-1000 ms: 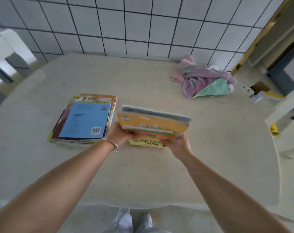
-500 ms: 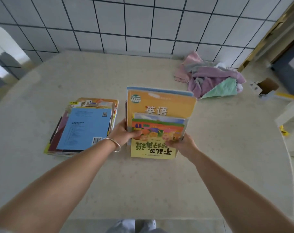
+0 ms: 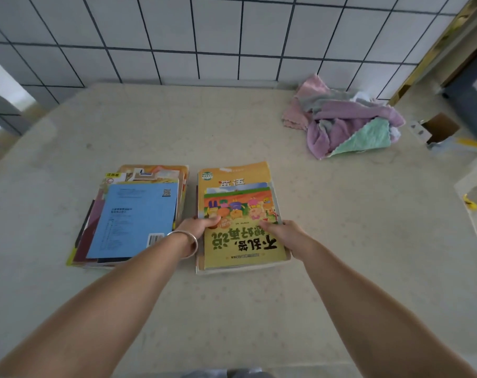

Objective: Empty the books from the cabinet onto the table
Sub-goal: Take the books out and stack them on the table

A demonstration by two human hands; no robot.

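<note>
Left hand [image 3: 195, 232] and right hand [image 3: 286, 236] grip the second book stack [image 3: 240, 222] by its sides, apparently squaring it flat on the table [image 3: 232, 137] beside the first stack [image 3: 133, 216].

We see a crumpled pile of cloths [image 3: 346, 124], pink, purple, grey and mint green, far right near the white tiled wall [image 3: 232, 36]. Past it, an open cardboard box [image 3: 439, 128] and something small and yellow [image 3: 470, 204].

two book stacks [image 3: 133, 216], two hands [image 3: 195, 231], one cloth pile [image 3: 346, 121]
</note>
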